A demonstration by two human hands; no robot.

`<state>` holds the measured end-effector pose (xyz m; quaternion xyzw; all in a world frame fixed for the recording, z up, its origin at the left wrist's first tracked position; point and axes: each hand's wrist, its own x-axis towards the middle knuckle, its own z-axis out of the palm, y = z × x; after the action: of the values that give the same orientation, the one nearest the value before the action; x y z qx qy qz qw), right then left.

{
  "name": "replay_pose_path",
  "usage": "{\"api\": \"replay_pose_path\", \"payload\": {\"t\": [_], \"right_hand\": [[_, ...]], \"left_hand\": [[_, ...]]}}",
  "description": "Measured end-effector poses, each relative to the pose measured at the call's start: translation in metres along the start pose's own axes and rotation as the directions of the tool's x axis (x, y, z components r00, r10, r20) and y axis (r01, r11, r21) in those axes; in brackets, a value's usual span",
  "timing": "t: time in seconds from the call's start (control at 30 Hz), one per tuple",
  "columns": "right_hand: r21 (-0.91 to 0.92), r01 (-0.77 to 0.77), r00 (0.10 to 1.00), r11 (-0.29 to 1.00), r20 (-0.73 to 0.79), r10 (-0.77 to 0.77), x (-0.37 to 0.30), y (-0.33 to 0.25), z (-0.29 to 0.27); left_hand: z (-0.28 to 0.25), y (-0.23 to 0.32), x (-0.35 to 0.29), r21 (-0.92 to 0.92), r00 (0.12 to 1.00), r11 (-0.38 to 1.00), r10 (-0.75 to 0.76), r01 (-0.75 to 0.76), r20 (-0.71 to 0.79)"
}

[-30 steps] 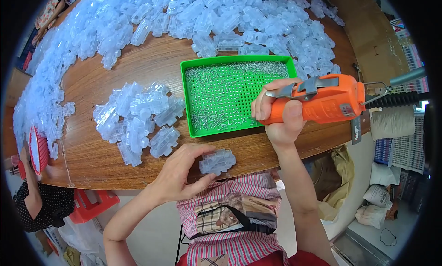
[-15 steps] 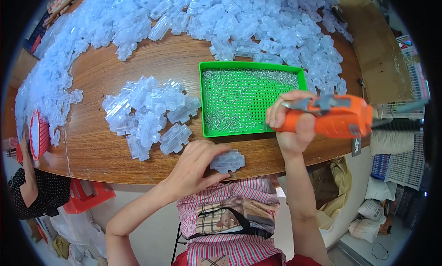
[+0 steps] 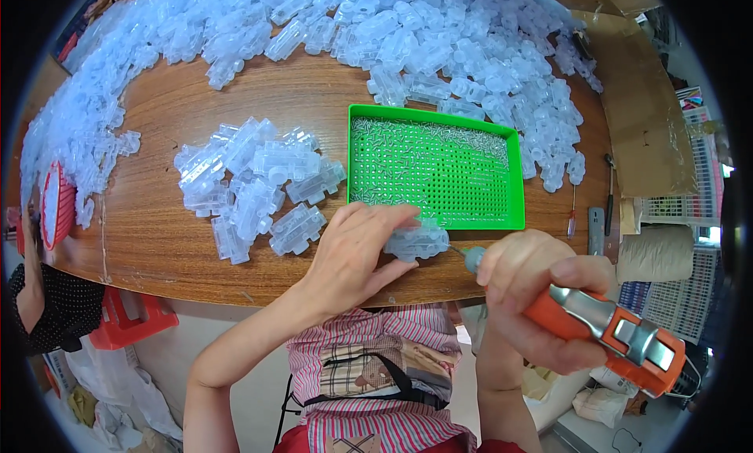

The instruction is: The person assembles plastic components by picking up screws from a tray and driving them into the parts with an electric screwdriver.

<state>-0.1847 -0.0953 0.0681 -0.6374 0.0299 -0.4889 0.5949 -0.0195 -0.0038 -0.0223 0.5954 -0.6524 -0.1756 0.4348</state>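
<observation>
At the table's near edge my left hand (image 3: pixel 345 255) grips a clear plastic housing (image 3: pixel 420 242) between thumb and fingers, pressing it against the wood. My right hand (image 3: pixel 529 292) is wrapped round an orange power screwdriver (image 3: pixel 627 339) with a silver lever. Its bit points left and reaches the right end of the housing; whether it touches a screw there is too small to tell. Just beyond the housing lies a green perforated tray (image 3: pixel 515 188) strewn with small silver screws (image 3: pixel 378 149). Left of the tray sits a small pile of similar clear housings (image 3: pixel 255 174).
A large heap of clear housings (image 3: pixel 439 41) covers the far side of the table (image 3: pixel 172 253). A thin screwdriver (image 3: pixel 572 218) and a cardboard box (image 3: pixel 647 116) are at the right. At far left, another person's arm (image 3: pixel 30 276) is near a red basket (image 3: pixel 59 206).
My right hand has brought the screwdriver down from over the tray's right side, its bit now at the housing. My left hand has shifted the housing slightly right and away from me.
</observation>
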Motion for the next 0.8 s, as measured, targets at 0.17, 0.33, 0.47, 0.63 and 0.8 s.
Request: {"api": "replay_pose_path", "payload": {"t": [0.17, 0.33, 0.47, 0.63, 0.8], "right_hand": [[0.127, -0.073, 0.997, 0.989, -0.012, 0.075, -0.003, 0.018, 0.010], [0.105, -0.091, 0.996, 0.990, 0.005, 0.091, -0.005, 0.025, 0.012], [-0.022, -0.075, 0.995, 0.997, 0.062, 0.076, -0.003, 0.026, 0.015], [-0.159, 0.004, 0.999, 0.987, 0.037, 0.002, -0.012, 0.042, 0.025], [-0.193, 0.115, 0.990, 0.974, 0.099, -0.097, -0.012, 0.045, 0.021]], "left_hand": [[0.003, -0.004, -0.002, -0.067, 0.999, 0.998, 0.008, -0.012, -0.054], [0.004, -0.007, -0.002, -0.095, 0.998, 0.995, 0.009, -0.014, -0.055], [0.004, -0.008, -0.001, -0.125, 0.997, 0.991, 0.031, -0.040, -0.068], [0.003, -0.012, -0.002, -0.128, 0.998, 0.991, 0.028, -0.035, -0.055], [0.005, -0.009, 0.002, -0.156, 0.993, 0.983, 0.083, -0.095, -0.081]]}}
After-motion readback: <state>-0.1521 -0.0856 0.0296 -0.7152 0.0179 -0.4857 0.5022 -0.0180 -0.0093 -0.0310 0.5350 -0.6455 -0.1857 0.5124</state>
